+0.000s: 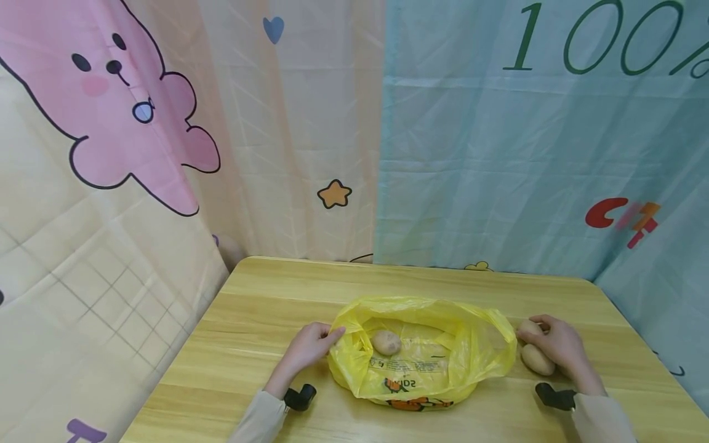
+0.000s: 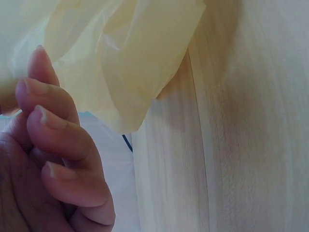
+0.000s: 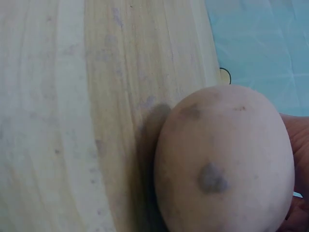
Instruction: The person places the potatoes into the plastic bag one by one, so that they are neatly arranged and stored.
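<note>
Two light sleeves, a left sleeve (image 1: 259,418) and a right sleeve (image 1: 604,421), come in at the bottom edge, each with a black device at the wrist: one by the left (image 1: 300,397), one by the right (image 1: 556,397). Between them on the table (image 1: 221,357) sits a yellow plastic bag (image 1: 493,363), its mouth spread wide and its front printed with lettering and an orange picture. The left hand (image 1: 310,346) pinches the bag's left rim between thumb and fingers, the other fingers bent, as the left wrist view shows. Well apart from it, just beyond the bag's right side, the right hand (image 1: 560,346) has its fingers and thumb curled around a potato (image 1: 530,330). A second potato (image 1: 536,360) lies on the wood just beside that one, on the near side. A third potato (image 1: 386,343) rests inside the bag, towards its left wall. Beyond the table's far edge hang a cream curtain (image 1: 299,123) with a pink bear (image 1: 127,123) and an orange star (image 1: 335,194), and a blue curtain (image 1: 476,154) marked "100%".
</note>
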A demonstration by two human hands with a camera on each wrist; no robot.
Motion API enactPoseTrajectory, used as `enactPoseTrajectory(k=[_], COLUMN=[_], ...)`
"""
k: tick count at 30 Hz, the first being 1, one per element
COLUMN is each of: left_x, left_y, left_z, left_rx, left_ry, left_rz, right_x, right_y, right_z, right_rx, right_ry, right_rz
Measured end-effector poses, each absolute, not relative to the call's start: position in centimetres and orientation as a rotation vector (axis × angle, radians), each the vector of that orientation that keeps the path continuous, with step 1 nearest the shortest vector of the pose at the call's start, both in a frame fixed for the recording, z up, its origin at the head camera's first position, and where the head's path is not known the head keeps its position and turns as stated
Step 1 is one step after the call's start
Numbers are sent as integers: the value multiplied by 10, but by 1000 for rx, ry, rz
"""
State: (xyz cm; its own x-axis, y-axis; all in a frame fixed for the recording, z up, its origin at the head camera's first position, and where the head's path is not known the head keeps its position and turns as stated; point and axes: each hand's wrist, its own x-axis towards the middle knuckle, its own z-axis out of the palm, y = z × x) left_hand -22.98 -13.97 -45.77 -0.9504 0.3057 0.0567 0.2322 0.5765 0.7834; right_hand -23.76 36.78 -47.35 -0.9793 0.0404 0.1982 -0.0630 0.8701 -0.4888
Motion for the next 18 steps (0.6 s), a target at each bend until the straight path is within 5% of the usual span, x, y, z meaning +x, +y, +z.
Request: enactPoseTrajectory(k=[18], left_x=[-231], left_y=[-140], left_z=[-459], left_rx=[442], left_ry=[2721], left_rz=[1323], right_x=[-230], right_y=[363], right_z=[-477], right_rx=[-36], right_ry=[-2723], right_rz=[810])
